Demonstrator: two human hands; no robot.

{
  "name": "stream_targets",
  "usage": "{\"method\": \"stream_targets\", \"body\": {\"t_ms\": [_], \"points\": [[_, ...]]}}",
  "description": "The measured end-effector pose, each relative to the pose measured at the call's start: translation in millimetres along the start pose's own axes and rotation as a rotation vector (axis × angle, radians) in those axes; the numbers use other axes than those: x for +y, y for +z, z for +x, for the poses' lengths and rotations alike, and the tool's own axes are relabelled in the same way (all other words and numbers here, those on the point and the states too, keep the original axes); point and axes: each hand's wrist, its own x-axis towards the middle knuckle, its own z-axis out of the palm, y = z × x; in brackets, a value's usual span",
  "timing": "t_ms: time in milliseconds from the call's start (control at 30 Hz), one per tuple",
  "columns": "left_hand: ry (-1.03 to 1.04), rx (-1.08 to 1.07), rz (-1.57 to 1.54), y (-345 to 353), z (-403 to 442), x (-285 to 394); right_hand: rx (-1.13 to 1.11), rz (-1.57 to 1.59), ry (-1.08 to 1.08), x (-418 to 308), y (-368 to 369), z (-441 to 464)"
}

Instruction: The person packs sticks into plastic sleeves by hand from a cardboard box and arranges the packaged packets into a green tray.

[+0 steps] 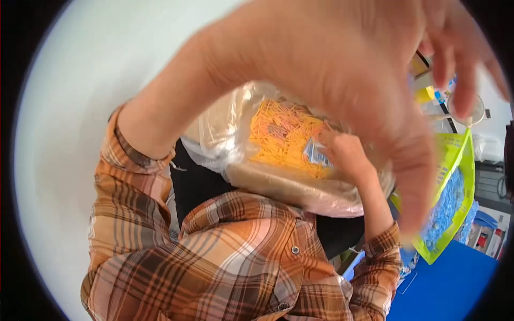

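My left hand (369, 80) is raised very near the camera and slightly blurred. Its fingers are spread and its thumb points down, with nothing seen in it. Lower down, my right hand (345, 155) reaches into a carton (267, 179) lined with clear plastic (233, 123). Many thin yellow and pinkish-orange sticks (284, 139) fill the carton. The fingers of my right hand are closed at the edge of a small clear packet with blue print (317, 152), which rests over the sticks. My left hand and forearm cover the carton's far right part.
To the right, a lime-green bag (467, 176) holds small blue pieces (445, 206) beside a blue surface (455, 278). Behind it are a round clear dish-like item (471, 109) and a yellow object (424, 94). A white surface (69, 134) spans the left.
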Motion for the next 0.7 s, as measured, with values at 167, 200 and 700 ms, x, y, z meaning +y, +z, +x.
{"method": "stream_targets", "body": {"t_ms": [167, 200, 700], "points": [[-0.355, -0.070, 0.072, 11.0, -39.1, -55.4, -0.144, 0.111, -0.108, 18.6, 46.4, 21.7], [-0.472, -0.106, 0.109, 14.2, -45.4, -73.6, -0.212, 0.083, -0.126, 15.8, 43.4, 33.2], [-0.917, 0.268, 0.006, 56.7, -127.1, -157.1, -0.280, -0.382, -0.313, -39.7, 188.0, 119.0]]}}
